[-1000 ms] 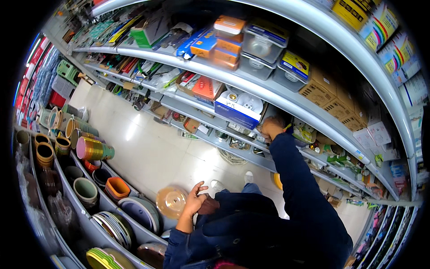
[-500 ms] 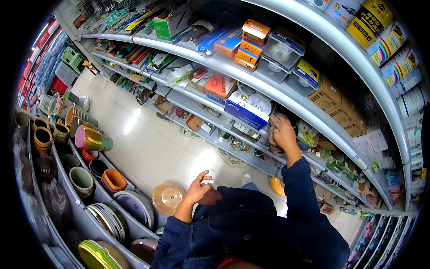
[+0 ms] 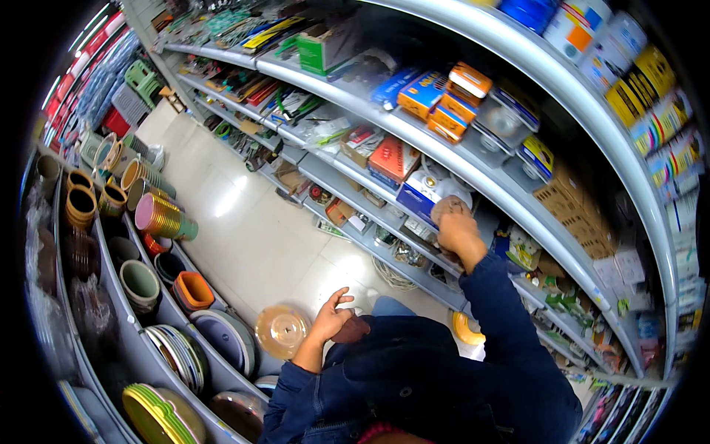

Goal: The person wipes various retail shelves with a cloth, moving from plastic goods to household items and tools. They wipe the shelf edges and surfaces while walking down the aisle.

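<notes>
Grey metal shelving (image 3: pixel 510 194) is curving across the right side of the view, and much of what is sitting on it is hard to make out: the small goods on the lower tiers are blurring into clutter, and the far end of the aisle is bending away toward the rim. The right hand (image 3: pixel 457 228) is reaching up to the middle shelf with its dark blue sleeve extended, and it is closing over a round brownish disc (image 3: pixel 448 208) that is sitting at the shelf's front edge, just beside a blue and white box (image 3: pixel 416 195); the fingers are curling down around the disc, though the hand is covering most of it, so its exact kind cannot be told. The left hand (image 3: pixel 330 320) is hovering low over the pale floor with the fingers spread loose and holding nothing, the palm turned partly upward. Just beside it, to its left, a translucent amber round lid (image 3: pixel 282 330) is showing, and whether the hand is touching it cannot be told. Below the lid, stacked plates (image 3: pixel 177 355) are leaning in the left rack, partly cut off by the dark jacket. A yellow curved object (image 3: pixel 466 330) is peeking out beside the right sleeve, mostly hidden.
</notes>
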The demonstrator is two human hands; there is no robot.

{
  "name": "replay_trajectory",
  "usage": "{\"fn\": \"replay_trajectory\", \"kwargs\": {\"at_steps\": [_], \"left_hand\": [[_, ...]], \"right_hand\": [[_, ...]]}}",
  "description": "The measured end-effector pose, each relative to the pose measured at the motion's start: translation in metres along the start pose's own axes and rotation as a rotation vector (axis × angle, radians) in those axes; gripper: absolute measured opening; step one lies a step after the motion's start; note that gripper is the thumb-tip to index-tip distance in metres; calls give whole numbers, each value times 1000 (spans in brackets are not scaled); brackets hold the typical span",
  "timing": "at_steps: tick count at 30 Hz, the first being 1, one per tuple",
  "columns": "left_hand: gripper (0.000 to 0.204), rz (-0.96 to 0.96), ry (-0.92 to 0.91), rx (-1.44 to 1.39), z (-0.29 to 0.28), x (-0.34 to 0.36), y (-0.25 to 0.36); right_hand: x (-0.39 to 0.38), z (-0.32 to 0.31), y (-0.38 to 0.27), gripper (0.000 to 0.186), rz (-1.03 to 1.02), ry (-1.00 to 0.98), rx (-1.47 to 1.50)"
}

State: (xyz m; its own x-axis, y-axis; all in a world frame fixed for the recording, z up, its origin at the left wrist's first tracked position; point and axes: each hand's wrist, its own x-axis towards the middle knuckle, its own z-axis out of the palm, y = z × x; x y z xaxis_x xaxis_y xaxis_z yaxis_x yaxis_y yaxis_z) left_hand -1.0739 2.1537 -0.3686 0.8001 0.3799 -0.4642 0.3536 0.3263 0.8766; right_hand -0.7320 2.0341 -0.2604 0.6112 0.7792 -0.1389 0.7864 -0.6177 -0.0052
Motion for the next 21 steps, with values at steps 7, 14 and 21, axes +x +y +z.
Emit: {"fn": "replay_trajectory", "kwargs": {"at_steps": [7,14,21], "left_hand": [[66,111,73,185,0,70,60],[73,427,92,443,33,196,127],[83,371,85,479,68,239,139]], "right_hand": [[88,-32,-56,56,-180,370,358],[243,35,-3,58,131,170,-32],[238,33,-28,59,-59,423,119]]}}
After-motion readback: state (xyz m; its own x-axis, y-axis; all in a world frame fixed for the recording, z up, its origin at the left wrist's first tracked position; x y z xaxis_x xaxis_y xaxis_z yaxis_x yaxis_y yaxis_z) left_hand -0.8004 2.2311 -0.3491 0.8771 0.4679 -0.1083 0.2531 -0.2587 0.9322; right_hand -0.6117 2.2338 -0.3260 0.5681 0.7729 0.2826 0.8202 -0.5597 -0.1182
